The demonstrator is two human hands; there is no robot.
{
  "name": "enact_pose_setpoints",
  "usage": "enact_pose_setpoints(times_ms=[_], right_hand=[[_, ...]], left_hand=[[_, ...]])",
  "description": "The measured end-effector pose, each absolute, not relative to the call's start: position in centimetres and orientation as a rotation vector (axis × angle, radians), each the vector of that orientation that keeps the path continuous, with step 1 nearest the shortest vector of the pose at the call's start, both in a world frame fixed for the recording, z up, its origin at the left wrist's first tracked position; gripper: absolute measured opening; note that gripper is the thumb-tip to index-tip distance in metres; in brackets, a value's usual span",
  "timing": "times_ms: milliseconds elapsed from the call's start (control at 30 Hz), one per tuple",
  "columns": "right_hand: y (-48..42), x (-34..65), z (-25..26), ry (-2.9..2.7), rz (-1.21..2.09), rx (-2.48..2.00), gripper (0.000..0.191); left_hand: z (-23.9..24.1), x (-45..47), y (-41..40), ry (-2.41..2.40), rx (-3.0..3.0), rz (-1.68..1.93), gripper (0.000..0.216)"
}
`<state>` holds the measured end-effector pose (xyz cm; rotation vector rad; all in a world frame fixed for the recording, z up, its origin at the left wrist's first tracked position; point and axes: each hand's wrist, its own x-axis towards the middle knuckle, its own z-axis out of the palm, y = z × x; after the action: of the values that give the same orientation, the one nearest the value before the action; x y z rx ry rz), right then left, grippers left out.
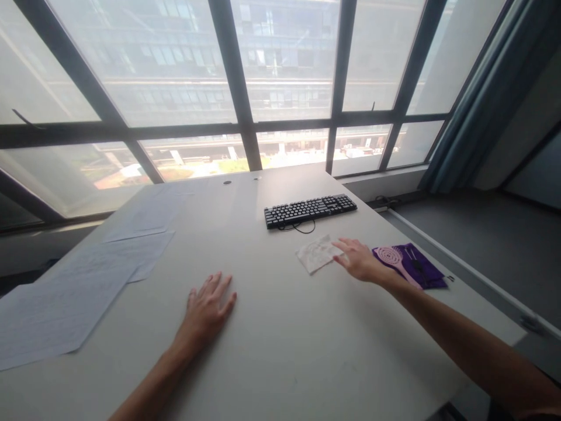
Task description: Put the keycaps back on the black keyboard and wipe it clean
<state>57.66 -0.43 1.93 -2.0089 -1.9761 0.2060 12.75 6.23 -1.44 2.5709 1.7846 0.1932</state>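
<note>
My left hand (209, 304) lies flat on the white table (272, 345), fingers spread, holding nothing. My right hand (357, 257) reaches to the right edge of a crumpled white tissue (316, 254). Its fingers are stretched out and apart over that edge; whether they press on it I cannot tell. Just right of this hand, a pink hairbrush (390, 257) rests on a purple cloth pouch (427, 270), beside a small dark slender item (414, 257) whose kind is unclear. Behind the tissue sits a black keyboard (311, 210) with its cable looped in front.
Several printed paper sheets (65, 298) overlap along the table's left side. Tall windows (289, 64) stand beyond the far edge, where a round cable hole (227, 183) shows. A blue-grey curtain (486, 88) hangs at the right, above grey floor past the table's right edge.
</note>
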Motion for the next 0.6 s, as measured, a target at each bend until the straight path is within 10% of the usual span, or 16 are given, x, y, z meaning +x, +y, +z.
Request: enact_pose_setpoints(times_ms=[233, 600], right_hand=[[-6.8, 75.5, 2.0, -1.370, 0.102, -2.014, 0.038], [-11.8, 77.9, -1.5, -1.447, 0.238, -1.964, 0.037]], left_hand=[[-0.1, 16.6, 3.7, 1.487, 2.760, 0.523, 0.053], [1.2, 47.9, -3.6, 0.277, 2.767, 0.489, 0.035]])
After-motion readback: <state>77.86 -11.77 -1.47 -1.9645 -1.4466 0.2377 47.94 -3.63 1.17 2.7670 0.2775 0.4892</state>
